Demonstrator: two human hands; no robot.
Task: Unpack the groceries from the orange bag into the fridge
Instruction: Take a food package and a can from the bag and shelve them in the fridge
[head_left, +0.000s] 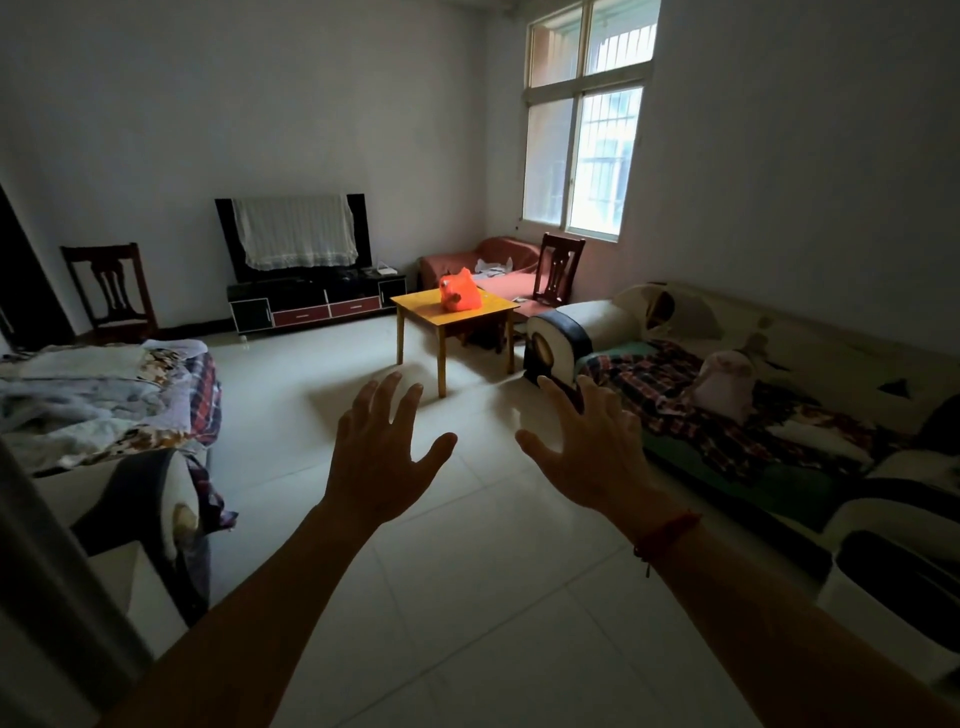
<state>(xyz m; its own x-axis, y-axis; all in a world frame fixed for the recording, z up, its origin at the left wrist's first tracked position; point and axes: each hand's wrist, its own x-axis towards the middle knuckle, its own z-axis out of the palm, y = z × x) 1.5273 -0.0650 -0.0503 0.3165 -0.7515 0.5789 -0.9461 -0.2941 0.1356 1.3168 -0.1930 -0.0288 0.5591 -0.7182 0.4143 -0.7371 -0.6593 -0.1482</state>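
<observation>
Both hands, left hand (382, 457) and right hand (592, 447), are held out with fingers spread, nothing gripped. An orange bag (459, 291) is seen well apart, on a yellow wooden table (415, 304). No fridge is visible; groceries could be spilled if the soft bag is lifted carelessly.

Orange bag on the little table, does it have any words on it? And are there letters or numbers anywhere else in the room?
No words can be read here.
orange bag: dark patch on its front, too blurred to tell.
white box on the TV stand: too small to read.
papers on the red sofa: too small to read.
</observation>
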